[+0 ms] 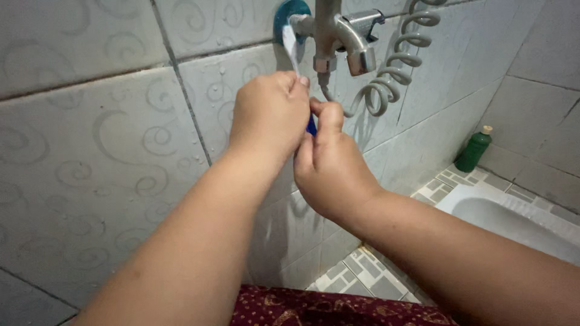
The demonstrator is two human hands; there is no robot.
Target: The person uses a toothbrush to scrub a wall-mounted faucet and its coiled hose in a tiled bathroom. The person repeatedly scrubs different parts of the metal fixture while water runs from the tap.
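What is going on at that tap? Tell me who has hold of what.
A person's two hands meet below a metal tap on the tiled wall. The left hand grips a toothbrush, bristle end up by the tap; the right hand pinches its blue lower end. A coiled hose hangs alongside, and a green bottle stands in the corner.

Floor [362, 274]: small grey and white patterned tiles.
On it: a green bottle [473, 151] – upright in the corner – beside a white squat pan [513, 211].
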